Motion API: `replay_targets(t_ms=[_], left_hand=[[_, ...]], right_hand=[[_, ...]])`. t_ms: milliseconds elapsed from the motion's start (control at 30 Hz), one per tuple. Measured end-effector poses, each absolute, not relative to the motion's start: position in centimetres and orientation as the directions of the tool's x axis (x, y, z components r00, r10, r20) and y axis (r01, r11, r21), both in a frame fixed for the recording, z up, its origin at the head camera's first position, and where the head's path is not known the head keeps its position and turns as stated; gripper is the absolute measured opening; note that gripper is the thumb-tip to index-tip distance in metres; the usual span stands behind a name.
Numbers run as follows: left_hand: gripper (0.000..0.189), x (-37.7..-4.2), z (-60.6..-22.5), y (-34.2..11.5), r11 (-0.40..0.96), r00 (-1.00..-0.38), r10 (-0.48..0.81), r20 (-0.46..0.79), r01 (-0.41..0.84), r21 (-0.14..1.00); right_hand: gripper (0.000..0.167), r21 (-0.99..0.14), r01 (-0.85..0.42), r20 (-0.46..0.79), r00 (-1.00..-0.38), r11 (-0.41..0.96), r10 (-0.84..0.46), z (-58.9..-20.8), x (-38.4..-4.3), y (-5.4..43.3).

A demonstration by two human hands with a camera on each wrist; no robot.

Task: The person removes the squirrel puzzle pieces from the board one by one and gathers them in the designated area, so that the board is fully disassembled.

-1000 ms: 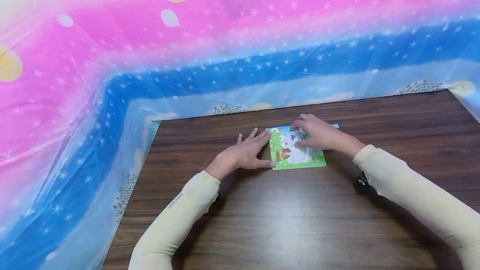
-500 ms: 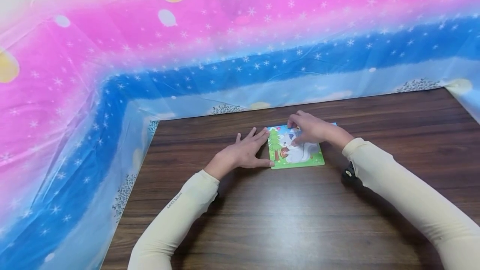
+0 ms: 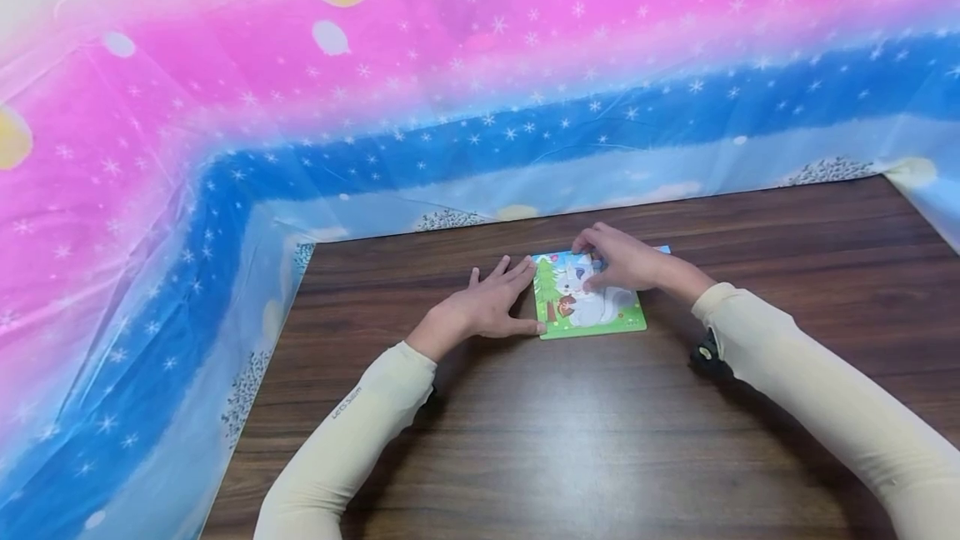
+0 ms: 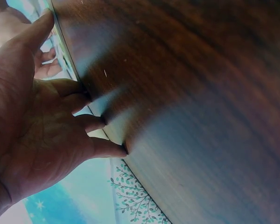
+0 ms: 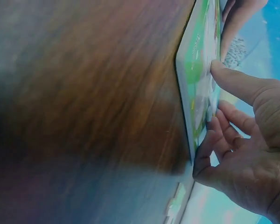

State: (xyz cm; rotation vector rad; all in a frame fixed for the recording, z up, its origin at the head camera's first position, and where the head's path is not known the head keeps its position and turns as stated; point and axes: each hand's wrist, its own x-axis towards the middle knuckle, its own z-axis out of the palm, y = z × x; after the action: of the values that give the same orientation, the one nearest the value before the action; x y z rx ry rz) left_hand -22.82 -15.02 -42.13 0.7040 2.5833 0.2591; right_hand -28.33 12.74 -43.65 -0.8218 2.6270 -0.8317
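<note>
A flat square picture board [image 3: 600, 319], printed with a white animal, a green tree and grass, lies near the back of the table. My left hand [image 3: 486, 307] is spread flat on the wood, with its thumb and index fingertips at the board's left edge. Over the board's upper right part my right hand [image 3: 624, 261] bends down, thumb and fingertips set apart on the printed surface. In the right wrist view the board [image 5: 196, 70] shows thin and side-on, with the thumb [image 5: 233, 81] against its face. I cannot tell whether the right fingers hold a loose piece.
A thin green and white flat thing [image 5: 175, 205] lies on the wood beyond the board in the right wrist view. The dark wooden table [image 3: 570, 423] meets a pink and blue printed cloth [image 3: 480, 119] at its back and left edges.
My right hand and forearm have shifted slightly left over the board, mostly in the first half second. The left hand stays at the board's left edge, and the head view has drifted a little.
</note>
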Motion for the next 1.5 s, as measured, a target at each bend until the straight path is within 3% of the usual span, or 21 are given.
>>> replay_targets(t_ms=[867,1133,1500], left_hand=[[0.101,-22.7,-42.0,-15.0,0.850,-0.769,0.523,-0.367,0.439,0.291],[0.101,-22.6,-42.0,-15.2,0.847,-0.767,0.528,-0.364,0.444,0.292],[0.100,-22.5,-42.2,-15.2,0.847,-0.769,0.528,-0.360,0.445,0.291]], right_hand=[[0.047,-0.611,-0.428,0.006,-0.844,0.666,-0.537,-44.4,-28.5,14.1],[0.046,-0.635,-0.390,0.064,-0.886,0.666,-0.458,-44.1,-27.8,18.4],[0.044,-0.546,-0.379,0.077,-0.911,0.747,-0.405,-44.3,-27.9,26.3]])
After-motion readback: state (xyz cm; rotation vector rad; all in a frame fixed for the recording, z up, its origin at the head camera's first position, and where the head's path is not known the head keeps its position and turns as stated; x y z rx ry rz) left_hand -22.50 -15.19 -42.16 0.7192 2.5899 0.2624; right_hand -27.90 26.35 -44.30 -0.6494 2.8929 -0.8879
